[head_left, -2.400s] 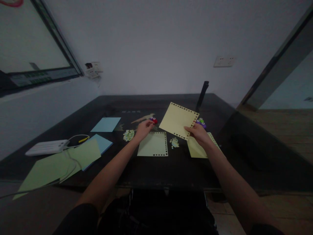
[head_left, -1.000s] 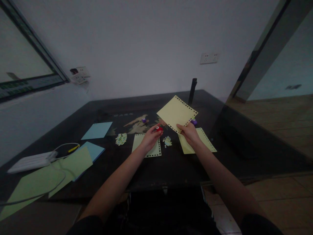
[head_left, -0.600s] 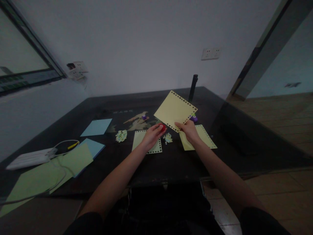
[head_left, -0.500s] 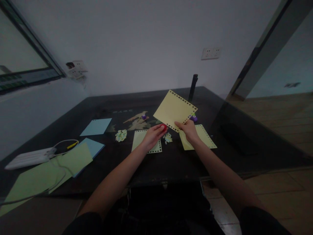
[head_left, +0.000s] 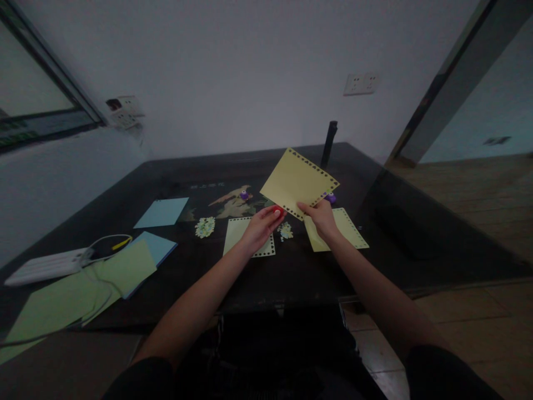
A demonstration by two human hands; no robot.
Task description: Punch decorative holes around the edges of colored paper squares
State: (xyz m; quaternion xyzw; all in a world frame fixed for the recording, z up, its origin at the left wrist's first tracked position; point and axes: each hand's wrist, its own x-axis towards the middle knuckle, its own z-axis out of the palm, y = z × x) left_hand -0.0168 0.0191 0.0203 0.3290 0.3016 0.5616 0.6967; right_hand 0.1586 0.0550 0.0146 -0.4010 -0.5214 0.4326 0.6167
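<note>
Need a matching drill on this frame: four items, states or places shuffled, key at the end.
Items:
1. yellow punched sheet
2. red punch
3. purple punch
4. white power strip

Places:
A. at the left hand's fingertips
B. far left of the table, with a cable
C. lifted off the table, pinched by the right hand
D. lying on the table beyond the hands

Pairs: 1-C, 2-A, 3-D, 4-B

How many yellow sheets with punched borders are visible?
3: one held up in the right hand, one flat under the left hand, one flat below the right hand. Others may be hidden.
</note>
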